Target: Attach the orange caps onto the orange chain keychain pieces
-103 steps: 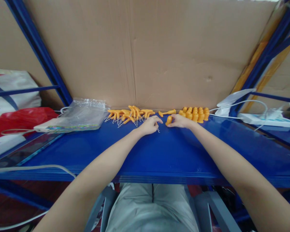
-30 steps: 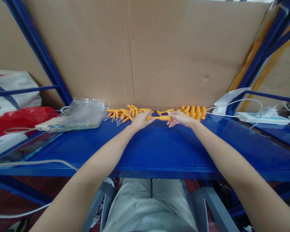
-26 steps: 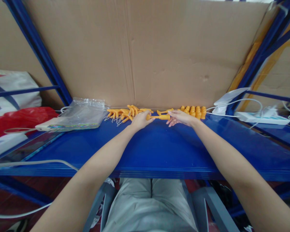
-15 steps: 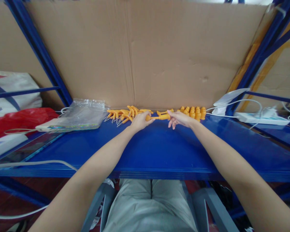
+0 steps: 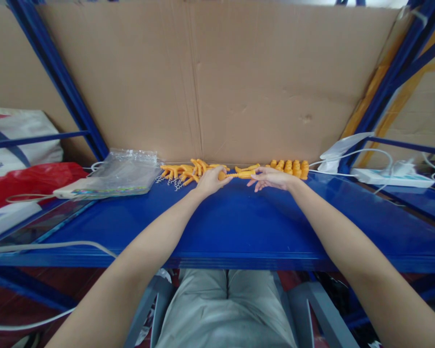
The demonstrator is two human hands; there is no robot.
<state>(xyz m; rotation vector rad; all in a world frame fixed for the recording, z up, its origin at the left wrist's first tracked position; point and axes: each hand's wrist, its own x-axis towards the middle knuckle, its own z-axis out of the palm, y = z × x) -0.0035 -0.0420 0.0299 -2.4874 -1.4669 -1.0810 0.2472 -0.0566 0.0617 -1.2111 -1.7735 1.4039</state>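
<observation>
My left hand (image 5: 210,181) is closed, thumb and fingers pinching the rounded left end of a slim orange plastic piece (image 5: 222,175). My right hand (image 5: 273,178) is at the other end of that piece, its thumb and forefinger appearing to pinch it while the other fingers stick out loosely. Close behind lie more slim orange pieces (image 5: 242,168). Left of my left hand is a pile of orange pieces (image 5: 183,170) with short metal chains (image 5: 176,182). Beyond my right hand stand rows of chunky orange pieces (image 5: 296,169). Fine details are blurred.
The blue shelf (image 5: 235,222) backs onto a cardboard sheet (image 5: 246,87). Clear plastic bags (image 5: 126,169) and a red bag (image 5: 39,181) lie left. A white power strip (image 5: 393,178) and cables lie right, beside blue uprights (image 5: 387,92).
My right hand has shifted slightly and its fingers now reach further left and lie flatter. My left hand keeps its hold in nearly the same spot.
</observation>
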